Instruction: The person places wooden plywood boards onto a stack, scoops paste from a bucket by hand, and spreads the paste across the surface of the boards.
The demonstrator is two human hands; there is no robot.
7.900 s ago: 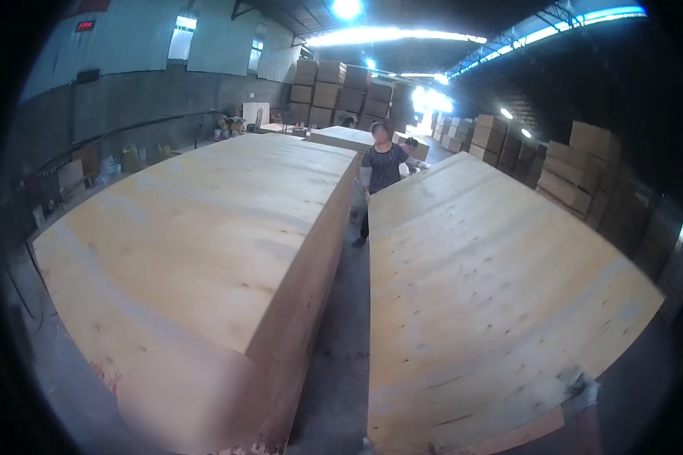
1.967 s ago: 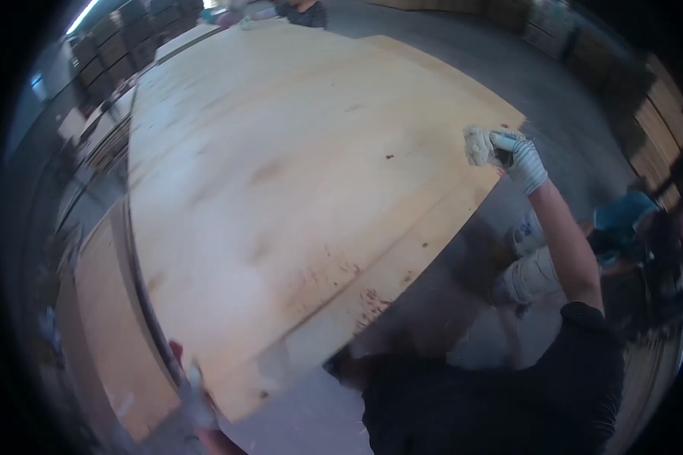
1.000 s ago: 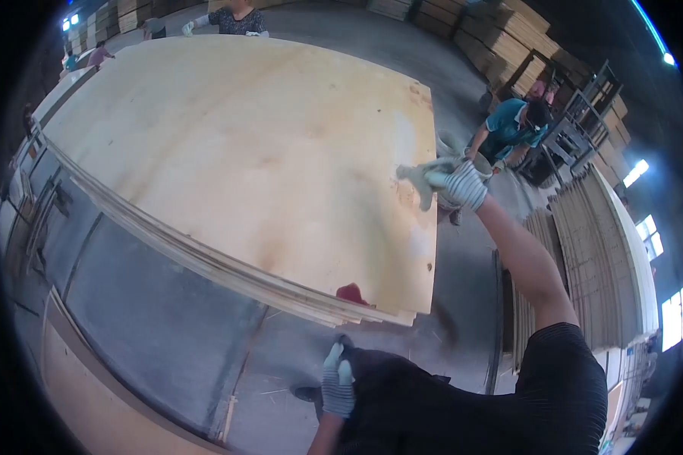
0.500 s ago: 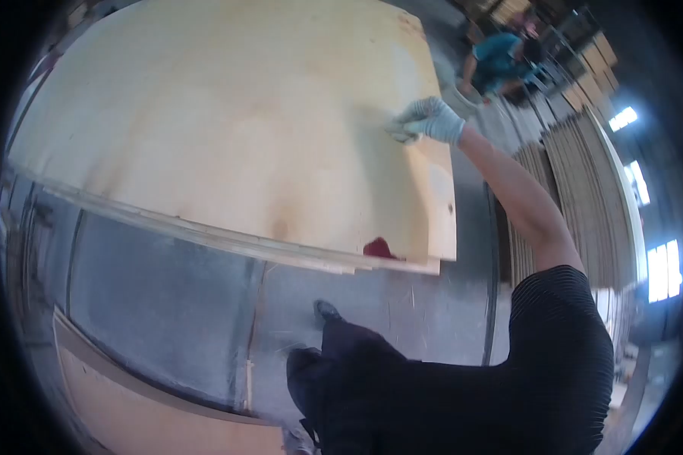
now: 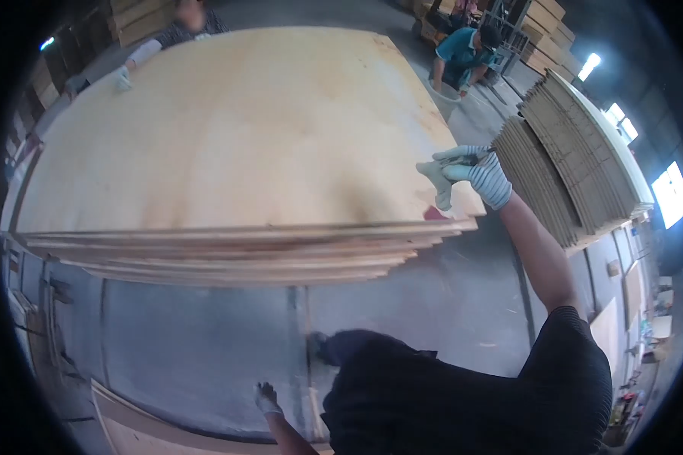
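Observation:
My right hand (image 5: pixel 478 178), in a white glove with grey stripes, is over the near right corner of a large plywood sheet (image 5: pixel 265 129). Its fingers are bent together around something small and partly dark that I cannot make out. A red patch (image 5: pixel 435 214) shows on the sheet just below the hand. The sheet lies on top of a stack of plywood (image 5: pixel 243 254) whose layered edges face me. My left hand (image 5: pixel 267 397), in a dark-fingered glove, hangs low by my body above the floor. Its fingers look apart, with nothing seen in them.
At the far left a person (image 5: pixel 193 23) has a gloved hand (image 5: pixel 123 79) on the sheet. Another person (image 5: pixel 467 57) in teal crouches over a white bucket (image 5: pixel 444 92). To the right stand stacked boards (image 5: pixel 577 152). Another board (image 5: pixel 152 428) lies at bottom left.
My right hand has moved right and nearer the sheet's corner. My view has shifted, bringing the stack's edges, my left hand and the person at the far left into sight.

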